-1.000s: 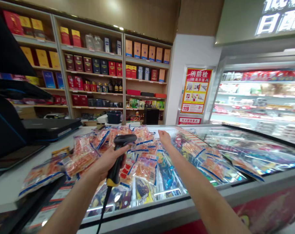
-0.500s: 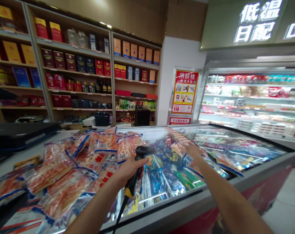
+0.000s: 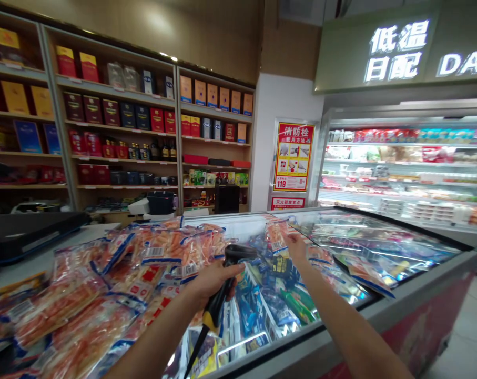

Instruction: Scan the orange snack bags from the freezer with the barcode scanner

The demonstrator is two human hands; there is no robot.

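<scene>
My left hand [image 3: 212, 281] is wrapped around the handle of a black and yellow barcode scanner [image 3: 218, 295], whose head points right and whose cable runs down toward me. My right hand [image 3: 297, 250] pinches the edge of a clear, blue-edged bag of orange-pink food [image 3: 276, 235], lifted above the freezer, its barcode facing me. Just beyond the scanner head, the bag does not touch it. A large pile of similar bags [image 3: 155, 247] lies to the left of my left hand. Another such bag [image 3: 364, 273] rests on the freezer glass at the right.
The chest freezer [image 3: 384, 313] spans the middle and right, with blue and green packages [image 3: 257, 300] under its glass. A black flat device [image 3: 29, 234] sits at the left. Beyond stand shelves of boxes [image 3: 120, 123] and a lit chiller [image 3: 404, 163].
My right hand has moved left with the bag, which now hangs more upright near the scanner head. My left hand keeps its grip on the scanner. The view has shifted slightly.
</scene>
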